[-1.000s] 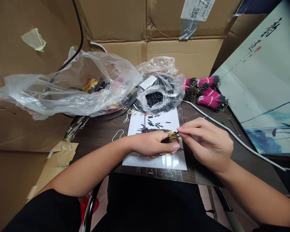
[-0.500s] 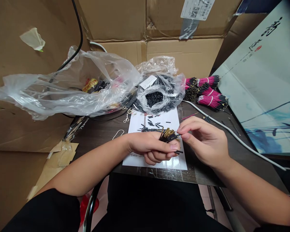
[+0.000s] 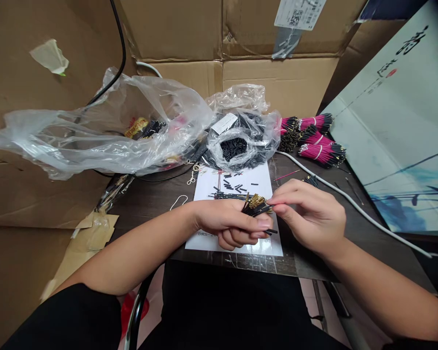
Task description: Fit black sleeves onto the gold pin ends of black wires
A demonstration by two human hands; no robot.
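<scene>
My left hand point(image 3: 237, 222) is closed around a bundle of black wires with gold-coloured terminals point(image 3: 256, 204), their ends fanning out above the thumb. A couple of black ends poke out past the fingertips. At the bundle's right side, the thumb and forefinger of my right hand point(image 3: 306, 211) pinch the tip of one of these wires; the tip is too small to make out fully. Beneath the hands lies a white printed sheet point(image 3: 204, 242). On it are loose short black sleeves point(image 3: 228, 184) and a row of black wires point(image 3: 233, 196), partly hidden behind my left hand.
A clear bag of black sleeves point(image 3: 233, 148) stands open behind the sheet. Large clear plastic point(image 3: 105, 150) spreads at left. Pink wire bundles point(image 3: 321, 153) lie at back right, beside a white cable point(image 3: 350, 197). Cardboard point(image 3: 277, 80) walls the back; a pale panel point(image 3: 397, 121) leans at right.
Both hands stay almost in place, with the bundle still in the left. My right fingers have closed in slightly on the wire tip.
</scene>
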